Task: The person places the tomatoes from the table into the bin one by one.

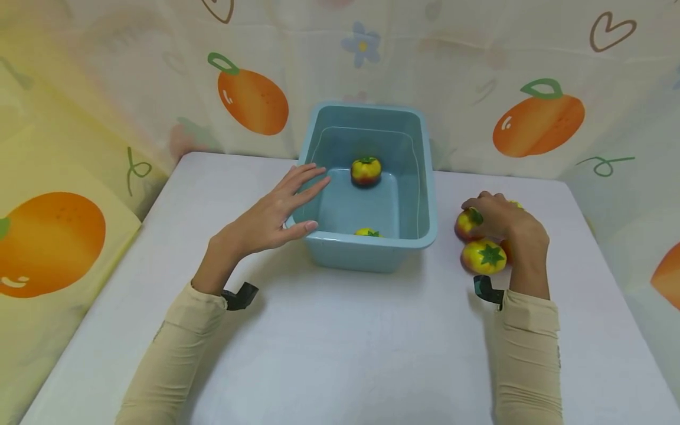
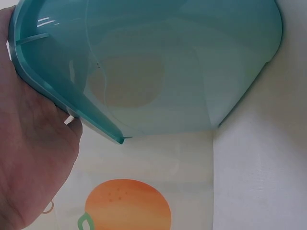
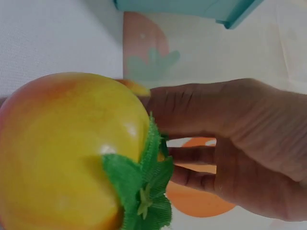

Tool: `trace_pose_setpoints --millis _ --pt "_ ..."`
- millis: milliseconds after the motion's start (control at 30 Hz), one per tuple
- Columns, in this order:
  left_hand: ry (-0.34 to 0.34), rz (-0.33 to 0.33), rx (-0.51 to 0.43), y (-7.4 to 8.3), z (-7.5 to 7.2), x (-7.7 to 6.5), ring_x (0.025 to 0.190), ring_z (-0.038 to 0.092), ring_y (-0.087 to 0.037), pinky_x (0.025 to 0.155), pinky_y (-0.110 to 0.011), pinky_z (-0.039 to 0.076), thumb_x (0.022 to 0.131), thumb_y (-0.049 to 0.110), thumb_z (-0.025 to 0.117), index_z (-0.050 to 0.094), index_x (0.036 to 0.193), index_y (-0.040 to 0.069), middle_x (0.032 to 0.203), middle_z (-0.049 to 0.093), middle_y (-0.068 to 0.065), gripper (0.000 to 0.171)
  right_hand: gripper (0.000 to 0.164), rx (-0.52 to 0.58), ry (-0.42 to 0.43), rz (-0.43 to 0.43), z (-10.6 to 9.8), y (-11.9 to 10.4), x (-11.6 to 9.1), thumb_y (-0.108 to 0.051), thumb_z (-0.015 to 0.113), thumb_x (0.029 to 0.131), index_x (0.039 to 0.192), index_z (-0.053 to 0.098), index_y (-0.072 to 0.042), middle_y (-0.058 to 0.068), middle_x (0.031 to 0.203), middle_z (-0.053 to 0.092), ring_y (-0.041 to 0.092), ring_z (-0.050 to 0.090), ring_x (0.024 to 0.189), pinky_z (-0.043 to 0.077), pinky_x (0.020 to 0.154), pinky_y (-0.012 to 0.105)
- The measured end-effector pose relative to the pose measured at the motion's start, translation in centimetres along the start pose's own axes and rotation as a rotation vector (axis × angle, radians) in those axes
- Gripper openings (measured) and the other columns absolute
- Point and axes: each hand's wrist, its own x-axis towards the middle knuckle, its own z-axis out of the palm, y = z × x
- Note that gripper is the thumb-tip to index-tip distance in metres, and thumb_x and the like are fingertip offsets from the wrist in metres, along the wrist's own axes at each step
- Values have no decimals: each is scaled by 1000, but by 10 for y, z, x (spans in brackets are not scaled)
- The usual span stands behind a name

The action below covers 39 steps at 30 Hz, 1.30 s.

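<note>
A light blue plastic basin (image 1: 366, 240) stands at the back of the table, with one yellow-red fruit (image 1: 366, 172) inside toward its far end. Another yellow-red fruit (image 1: 368, 232) peeks over the basin's near rim. My left hand (image 1: 273, 215) rests on the basin's left rim, fingers spread and fairly straight; the left wrist view shows its palm beside the rim. To the basin's right, my right hand (image 1: 499, 217) grips a yellow-red fruit (image 1: 466, 224) between thumb and fingers. A neighbouring fruit (image 3: 72, 153) with green leaves partly hides that grip in the right wrist view.
Just in front of the right hand lies a fruit (image 1: 483, 256) with a green star-shaped top. More fruit shows partly behind that hand. A white cloth (image 1: 340, 342) covers the table, and a fruit-printed curtain (image 1: 398, 65) hangs right behind the basin.
</note>
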Motion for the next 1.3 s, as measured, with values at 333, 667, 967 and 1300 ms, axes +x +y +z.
trace_pose_setpoints --millis 333,667,967,1300 --pt "-1 -9 -3 -1 0 -2 165 12 -31 136 -56 7 105 65 38 29 166 16 174 25 -10 79 63 -30 113 -78 -14 -10 -13 -28 70 96 152 50 -8 27 140 51 48 43 125 50 95 71" --pt "-6 -33 -1 1 0 -3 166 12 -31 135 -58 9 104 67 38 28 167 19 175 24 -7 80 68 -75 173 -90 -36 -27 -43 -32 61 101 157 37 -2 31 146 42 51 36 129 45 102 72" --pt "-3 -32 0 3 0 -3 165 12 -33 135 -58 9 104 67 37 29 166 18 175 24 -8 80 67 -75 233 -112 -45 -37 -64 -42 48 107 159 32 -2 32 149 40 53 33 133 39 106 74" --pt "-3 -22 -2 1 1 -2 165 13 -32 135 -57 8 104 67 37 29 166 17 175 24 -9 80 68 -77 329 -147 -48 -49 -79 -47 42 109 160 32 -3 32 151 40 56 33 134 33 111 75"
